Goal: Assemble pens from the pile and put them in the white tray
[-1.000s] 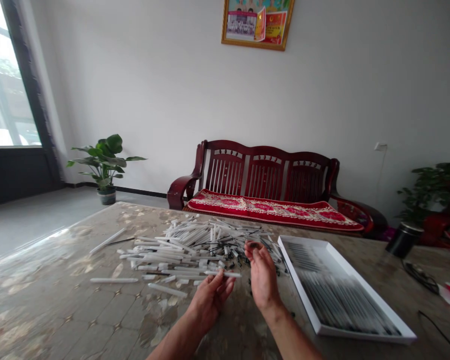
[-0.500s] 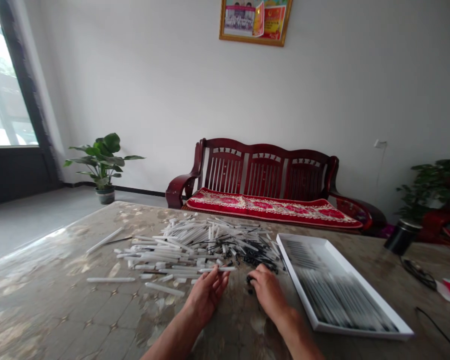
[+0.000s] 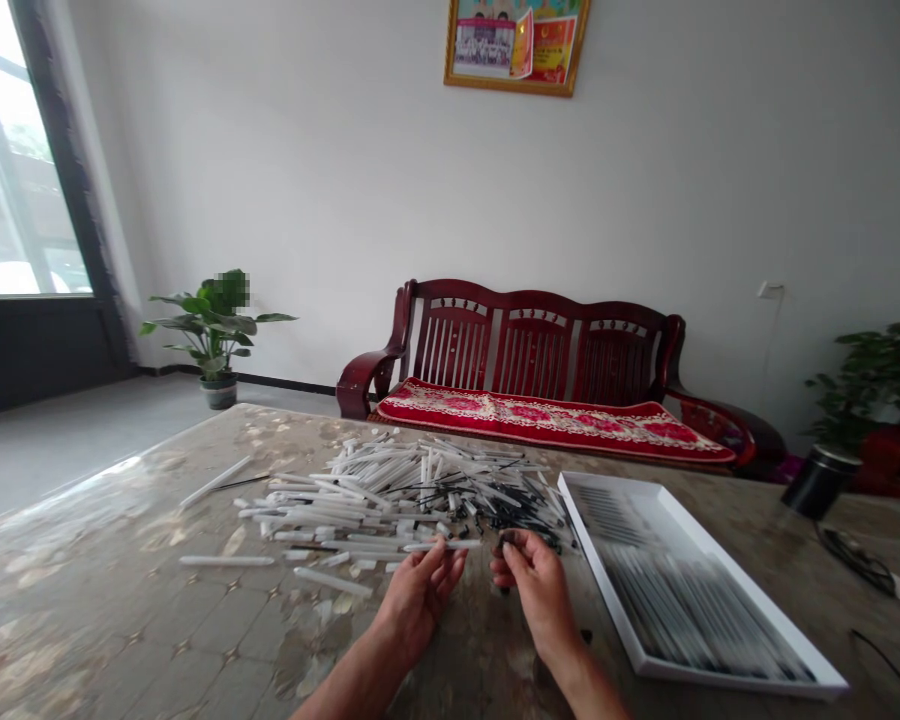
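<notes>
My left hand pinches a white pen barrel that lies level and points to the right. My right hand is just to its right, fingers pinched on a small dark part. Both hands hover over the patterned table, at the near edge of a heap of white pen barrels and black parts. A white tray holding rows of finished pens lies to the right of my right hand.
A few stray white barrels lie left of the heap. A black cup and a dark cable sit at the table's far right. Behind the table stand a red wooden bench and a potted plant.
My right hand dropped from a raised position to the pile of black parts, then lifted back beside the barrel with a small dark part pinched. My left hand kept the barrel almost still.
</notes>
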A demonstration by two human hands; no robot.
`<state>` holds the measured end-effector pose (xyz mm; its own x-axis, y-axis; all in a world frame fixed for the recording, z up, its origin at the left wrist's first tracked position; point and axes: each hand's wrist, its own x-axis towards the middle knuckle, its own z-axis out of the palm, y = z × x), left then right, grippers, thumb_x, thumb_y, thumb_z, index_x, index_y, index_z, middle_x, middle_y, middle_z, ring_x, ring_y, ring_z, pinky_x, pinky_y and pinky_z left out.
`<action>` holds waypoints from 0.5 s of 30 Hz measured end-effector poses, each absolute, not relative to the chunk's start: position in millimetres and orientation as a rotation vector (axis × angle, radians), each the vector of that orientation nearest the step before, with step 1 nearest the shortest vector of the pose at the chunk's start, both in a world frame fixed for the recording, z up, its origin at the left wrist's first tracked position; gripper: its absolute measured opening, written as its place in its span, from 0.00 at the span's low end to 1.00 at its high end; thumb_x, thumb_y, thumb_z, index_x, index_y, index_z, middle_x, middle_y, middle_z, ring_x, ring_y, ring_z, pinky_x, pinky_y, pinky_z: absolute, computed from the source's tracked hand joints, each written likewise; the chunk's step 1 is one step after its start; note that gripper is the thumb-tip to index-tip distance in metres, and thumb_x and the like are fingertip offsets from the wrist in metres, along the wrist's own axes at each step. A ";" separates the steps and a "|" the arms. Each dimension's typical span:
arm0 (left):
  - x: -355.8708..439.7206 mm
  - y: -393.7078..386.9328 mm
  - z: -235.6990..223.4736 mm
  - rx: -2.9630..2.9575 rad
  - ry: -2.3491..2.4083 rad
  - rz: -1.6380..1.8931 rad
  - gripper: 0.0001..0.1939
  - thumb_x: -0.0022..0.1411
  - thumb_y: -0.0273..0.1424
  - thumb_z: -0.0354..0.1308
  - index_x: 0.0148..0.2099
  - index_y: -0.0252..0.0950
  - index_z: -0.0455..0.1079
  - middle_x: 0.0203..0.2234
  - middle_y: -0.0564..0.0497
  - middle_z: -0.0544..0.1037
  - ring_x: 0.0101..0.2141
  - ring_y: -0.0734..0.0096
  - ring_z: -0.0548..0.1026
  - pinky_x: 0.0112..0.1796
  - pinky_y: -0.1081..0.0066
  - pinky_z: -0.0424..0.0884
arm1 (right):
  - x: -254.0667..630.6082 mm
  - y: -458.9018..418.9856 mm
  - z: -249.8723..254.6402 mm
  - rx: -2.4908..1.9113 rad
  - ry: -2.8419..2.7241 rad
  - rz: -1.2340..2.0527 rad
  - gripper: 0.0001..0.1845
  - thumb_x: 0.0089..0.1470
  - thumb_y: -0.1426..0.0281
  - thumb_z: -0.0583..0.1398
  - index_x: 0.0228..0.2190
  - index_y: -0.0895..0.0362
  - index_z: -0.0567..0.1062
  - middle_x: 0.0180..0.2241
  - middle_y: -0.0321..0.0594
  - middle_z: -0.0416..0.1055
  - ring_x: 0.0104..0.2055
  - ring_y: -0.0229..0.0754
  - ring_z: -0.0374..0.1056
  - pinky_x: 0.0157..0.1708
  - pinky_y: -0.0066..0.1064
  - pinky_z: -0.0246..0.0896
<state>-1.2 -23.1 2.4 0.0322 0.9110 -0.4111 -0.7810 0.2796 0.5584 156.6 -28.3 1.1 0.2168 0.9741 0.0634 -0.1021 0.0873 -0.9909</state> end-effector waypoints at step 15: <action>-5.6 -16.6 -3.1 0.156 0.804 1.456 0.07 0.63 0.17 0.54 0.34 0.31 0.67 0.26 0.46 0.80 0.28 0.71 0.81 0.32 0.75 0.80 | 156.9 -27.2 -19.9 -1.297 -1.603 0.487 0.12 0.47 0.75 0.56 0.31 0.55 0.79 0.33 0.43 0.77 0.38 0.46 0.73 0.40 0.34 0.67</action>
